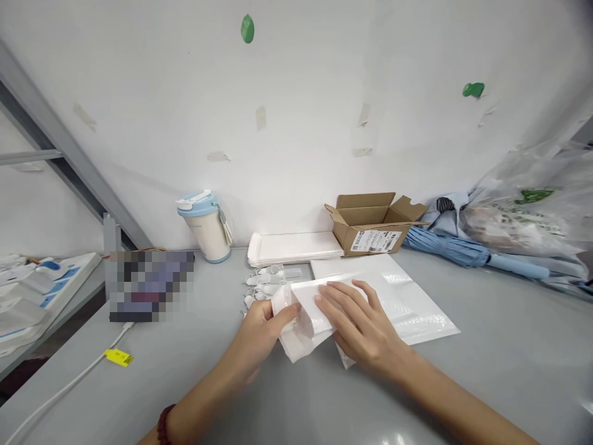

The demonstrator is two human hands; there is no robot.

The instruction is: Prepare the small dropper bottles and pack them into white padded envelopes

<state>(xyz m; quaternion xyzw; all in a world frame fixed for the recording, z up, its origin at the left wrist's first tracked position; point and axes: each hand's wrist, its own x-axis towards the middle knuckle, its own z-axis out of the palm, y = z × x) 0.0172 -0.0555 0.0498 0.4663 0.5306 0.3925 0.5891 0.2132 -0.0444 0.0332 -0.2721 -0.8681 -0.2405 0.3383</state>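
Observation:
A small white mailing bag [311, 312] is held above the front of the table with its mouth open toward the left. My left hand [266, 334] is closed on the edge of that mouth, thumb at the opening; something whitish shows there, too unclear to name. My right hand [359, 318] grips the bag from the right, fingers laid over its upper side and thumb hidden. Beneath and behind it lies a larger flat white plastic bag [412, 303]. Several small clear and white plastic pieces with loops [266, 278] lie just beyond my left hand.
Behind are a stack of white mailers [296, 247] and an open cardboard box [370, 232]. A blue-lidded cup [206, 228] stands left of them. Rightward lie a folded blue umbrella [449, 247] and a plastic bag [523, 210]. A blurred dark object [152, 284] and white cable [78, 383] are left.

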